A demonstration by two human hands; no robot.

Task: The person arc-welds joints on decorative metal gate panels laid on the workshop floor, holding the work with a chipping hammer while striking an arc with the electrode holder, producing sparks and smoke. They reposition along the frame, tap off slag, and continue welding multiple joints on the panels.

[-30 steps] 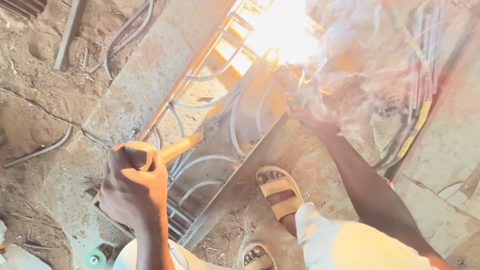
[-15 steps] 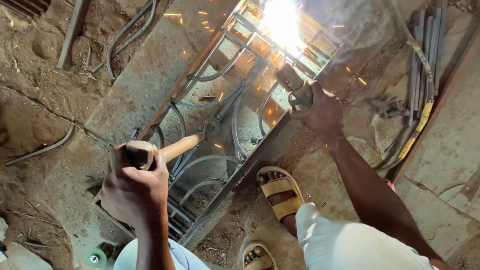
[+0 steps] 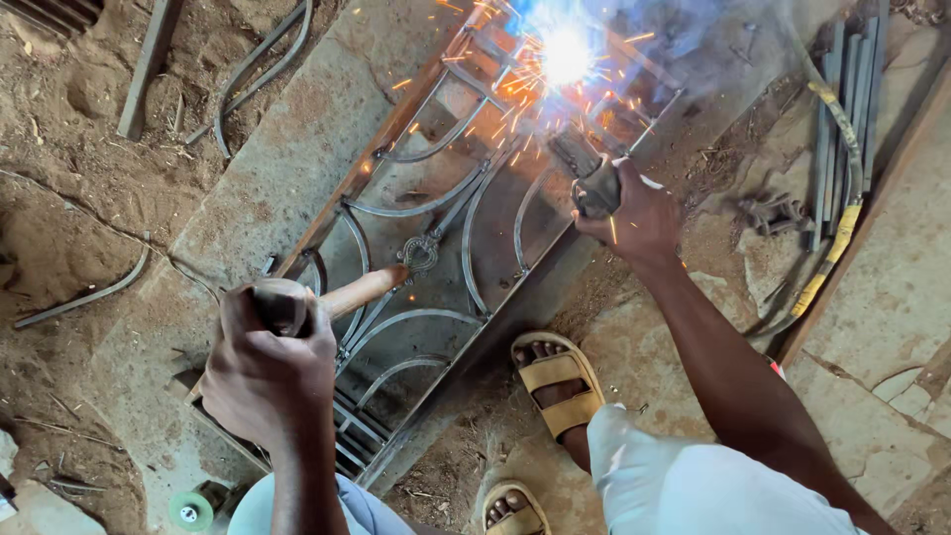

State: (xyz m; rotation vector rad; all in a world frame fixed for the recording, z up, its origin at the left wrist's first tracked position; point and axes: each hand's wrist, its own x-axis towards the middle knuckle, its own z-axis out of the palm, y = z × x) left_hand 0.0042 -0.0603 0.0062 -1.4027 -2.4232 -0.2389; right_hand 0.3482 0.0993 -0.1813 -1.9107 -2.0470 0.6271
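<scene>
Since the earlier frame, sparks flare wider. Right hand (image 3: 634,213) grips welding holder (image 3: 591,176); left fingers (image 3: 267,362) clench hammer (image 3: 342,297). Sparks could burn bare skin, sandalled foot (image 3: 557,384).

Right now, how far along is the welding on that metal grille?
Done: the grille already has its frame, curved bars and central ornament in place. In hand: the right hand holds the welding holder, sparking at the far end; the left hand grips a wooden-handled hammer. Which joints are left can't be told.
</scene>
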